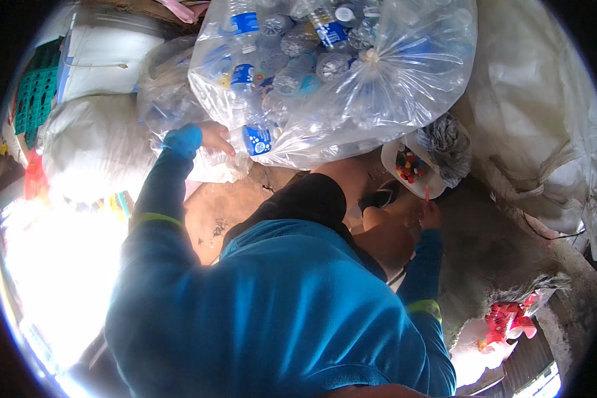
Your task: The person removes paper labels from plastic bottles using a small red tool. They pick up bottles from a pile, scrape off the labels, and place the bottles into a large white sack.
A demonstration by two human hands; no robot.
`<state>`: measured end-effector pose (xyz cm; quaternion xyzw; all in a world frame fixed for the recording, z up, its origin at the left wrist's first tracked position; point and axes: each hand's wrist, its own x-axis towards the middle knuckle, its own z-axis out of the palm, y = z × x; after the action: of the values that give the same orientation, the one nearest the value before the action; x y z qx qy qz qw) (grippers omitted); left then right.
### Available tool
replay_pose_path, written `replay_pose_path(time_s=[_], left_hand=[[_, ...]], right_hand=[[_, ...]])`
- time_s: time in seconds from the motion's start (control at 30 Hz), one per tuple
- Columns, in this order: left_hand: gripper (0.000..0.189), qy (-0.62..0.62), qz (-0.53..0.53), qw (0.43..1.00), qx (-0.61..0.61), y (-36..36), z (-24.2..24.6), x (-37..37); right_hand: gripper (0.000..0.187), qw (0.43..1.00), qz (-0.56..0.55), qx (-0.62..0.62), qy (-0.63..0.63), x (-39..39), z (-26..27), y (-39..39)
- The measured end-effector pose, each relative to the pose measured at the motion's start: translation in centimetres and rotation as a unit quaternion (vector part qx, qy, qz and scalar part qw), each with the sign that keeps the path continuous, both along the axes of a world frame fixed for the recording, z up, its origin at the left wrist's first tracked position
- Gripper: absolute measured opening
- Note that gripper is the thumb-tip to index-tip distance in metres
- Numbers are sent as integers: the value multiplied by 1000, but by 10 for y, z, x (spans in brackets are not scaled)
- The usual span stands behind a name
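My left hand (218,139) is closed around the end of a clear plastic bottle with a blue label (257,140), which lies sideways at the lower left edge of a large clear plastic bag (408,84). The bag is knotted and full of empty plastic bottles. Down at the right, my right hand (430,215) grips a thin red object (427,193); what it is cannot be told. Just above that hand stands a white plastic container (420,188) holding several bottle caps (409,166) in red, yellow, green and other colours.
A crumpled grey plastic bag (445,147) adjoins the container. White woven sacks stand at the left (97,144) and right (532,114). A green plastic crate (35,94) is at the far left. Red plastic packaging (505,321) lies at the lower right. Strong glare hides the lower left.
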<state>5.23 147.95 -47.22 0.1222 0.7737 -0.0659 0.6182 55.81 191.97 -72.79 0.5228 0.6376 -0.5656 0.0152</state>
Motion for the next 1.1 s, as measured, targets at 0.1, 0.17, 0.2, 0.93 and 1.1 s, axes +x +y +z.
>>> replay_pose_path(time_s=[0.1,0.17,0.2,0.93,1.1], left_hand=[[76,119,-101,984,91,-34,25,8],[67,126,-90,980,122,-40,66,12],[68,138,-119,977,113,-50,81,12],[59,208,243,702,636,51,-6,158],[86,516,144,802,263,27,-3,61]], right_hand=[[25,994,-46,-96,35,-16,37,-20],[27,992,-53,-111,30,-28,82,-35],[28,995,-43,-89,4,-29,91,-41],[58,913,-10,-216,346,-180,265,-257],[52,874,-38,-259,409,-153,261,-249]])
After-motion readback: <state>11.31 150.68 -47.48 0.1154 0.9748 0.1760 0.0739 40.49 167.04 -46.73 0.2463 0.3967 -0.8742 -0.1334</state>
